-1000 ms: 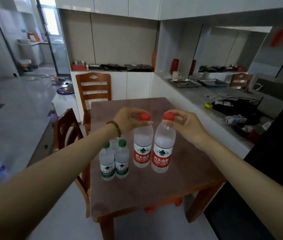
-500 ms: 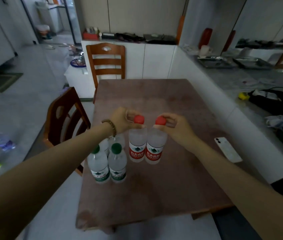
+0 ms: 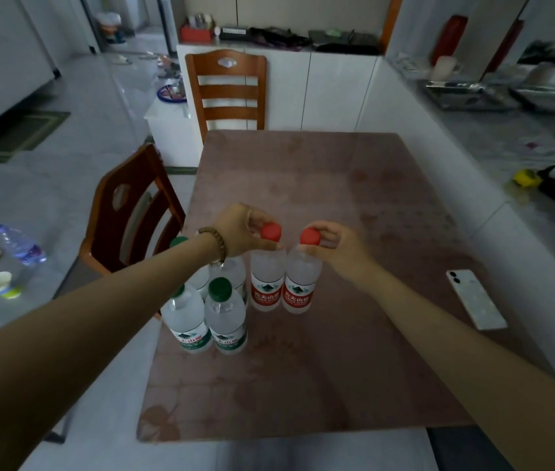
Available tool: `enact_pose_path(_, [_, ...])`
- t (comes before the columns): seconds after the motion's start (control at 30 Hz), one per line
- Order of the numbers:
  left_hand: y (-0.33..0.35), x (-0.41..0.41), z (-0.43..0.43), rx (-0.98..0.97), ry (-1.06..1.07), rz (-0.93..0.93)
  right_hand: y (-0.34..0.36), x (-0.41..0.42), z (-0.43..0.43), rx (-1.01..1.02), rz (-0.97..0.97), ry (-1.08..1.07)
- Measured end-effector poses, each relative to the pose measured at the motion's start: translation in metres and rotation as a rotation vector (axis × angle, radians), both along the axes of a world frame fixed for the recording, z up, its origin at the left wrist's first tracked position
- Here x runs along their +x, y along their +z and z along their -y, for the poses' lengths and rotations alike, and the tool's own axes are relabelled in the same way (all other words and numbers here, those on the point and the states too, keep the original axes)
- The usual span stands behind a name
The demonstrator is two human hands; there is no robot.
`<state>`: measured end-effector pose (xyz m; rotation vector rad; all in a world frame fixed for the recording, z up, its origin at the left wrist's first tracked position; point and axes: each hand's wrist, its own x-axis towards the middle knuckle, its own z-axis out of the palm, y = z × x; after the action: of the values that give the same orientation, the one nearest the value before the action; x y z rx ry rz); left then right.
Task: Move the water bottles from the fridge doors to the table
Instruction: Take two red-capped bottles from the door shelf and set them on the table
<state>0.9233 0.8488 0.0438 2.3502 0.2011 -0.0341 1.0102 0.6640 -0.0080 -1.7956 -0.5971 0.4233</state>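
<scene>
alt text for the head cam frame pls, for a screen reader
Left hand and right hand each grip the red cap of a water bottle, side by side on a brown table. Green-capped bottles cluster beside them; a phone lies to the right.

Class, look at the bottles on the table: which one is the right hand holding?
The right hand pinches the cap of the rightmost red-capped bottle; its red-capped twin is in the left hand, and the green-capped bottles stand untouched.

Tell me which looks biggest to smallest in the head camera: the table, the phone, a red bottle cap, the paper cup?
1. The table, by far.
2. The phone.
3. The paper cup and the red bottle cap look about alike; the cup sits lower, on the floor, so it's unsure.
</scene>
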Motion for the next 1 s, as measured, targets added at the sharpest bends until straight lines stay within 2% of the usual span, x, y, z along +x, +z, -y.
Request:
enact_pose_path(0.7, [-0.015,0.003,-0.006,0.103,-0.034,-0.048,-0.008,0.002,-0.004,-0.064,-0.023,0.041])
enact_pose_path(1.0, [-0.010,-0.001,-0.006,0.205,-0.089,-0.070,-0.010,-0.009,0.000,-0.065,-0.035,-0.032])
